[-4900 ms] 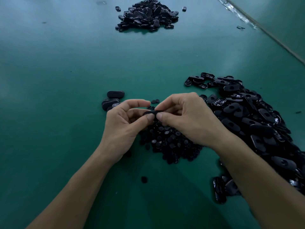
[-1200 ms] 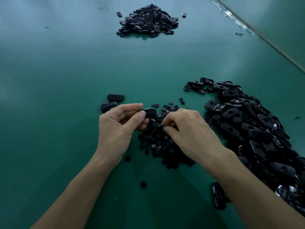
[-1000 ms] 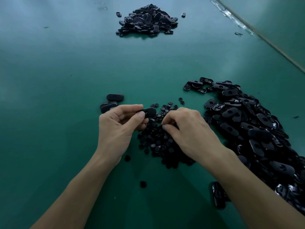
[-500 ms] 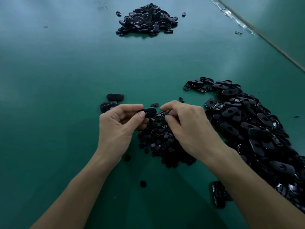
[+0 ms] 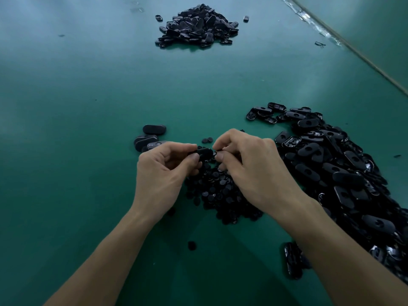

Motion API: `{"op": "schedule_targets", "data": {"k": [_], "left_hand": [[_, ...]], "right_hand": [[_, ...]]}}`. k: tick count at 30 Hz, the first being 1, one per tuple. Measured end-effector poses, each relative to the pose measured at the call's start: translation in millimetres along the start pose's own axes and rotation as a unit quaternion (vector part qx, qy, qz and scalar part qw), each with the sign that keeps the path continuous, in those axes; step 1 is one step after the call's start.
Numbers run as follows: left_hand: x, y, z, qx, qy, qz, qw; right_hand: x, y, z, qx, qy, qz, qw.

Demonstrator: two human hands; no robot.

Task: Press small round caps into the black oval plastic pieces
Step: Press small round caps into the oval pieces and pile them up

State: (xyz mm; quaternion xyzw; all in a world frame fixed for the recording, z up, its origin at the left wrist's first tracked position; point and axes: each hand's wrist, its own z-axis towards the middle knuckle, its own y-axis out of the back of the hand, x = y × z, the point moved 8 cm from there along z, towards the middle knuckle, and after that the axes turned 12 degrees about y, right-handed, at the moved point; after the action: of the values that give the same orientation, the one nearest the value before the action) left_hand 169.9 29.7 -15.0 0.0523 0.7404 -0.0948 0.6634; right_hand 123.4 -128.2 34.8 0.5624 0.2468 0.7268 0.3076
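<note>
Pinching the black oval piece [image 5: 204, 151] between thumb and forefinger of my left hand [image 5: 163, 173], I hold it over the far edge of the cap pile [image 5: 220, 195]. My right hand [image 5: 249, 171] pinches a small round cap [image 5: 216, 152] at the piece's end. Right of the cap pile the oval heap [image 5: 342, 173] crowds close. Left of it the green table [image 5: 77, 151] gives open room.

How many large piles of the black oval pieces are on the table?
2. The far pile lies far back on the table; the near pile spreads just right of the right hand. A few loose oval pieces lie apart, beyond the left hand.
</note>
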Motion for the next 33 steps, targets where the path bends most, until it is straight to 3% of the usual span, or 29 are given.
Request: {"op": "schedule_targets", "data": {"k": [33], "left_hand": [[-7.5, -4.3, -4.0, 0.026, -0.017, -0.012, 0.999]], "right_hand": [[18.4, -8.9, 3.8, -0.019, 0.016, -0.016, 1.0]]}}
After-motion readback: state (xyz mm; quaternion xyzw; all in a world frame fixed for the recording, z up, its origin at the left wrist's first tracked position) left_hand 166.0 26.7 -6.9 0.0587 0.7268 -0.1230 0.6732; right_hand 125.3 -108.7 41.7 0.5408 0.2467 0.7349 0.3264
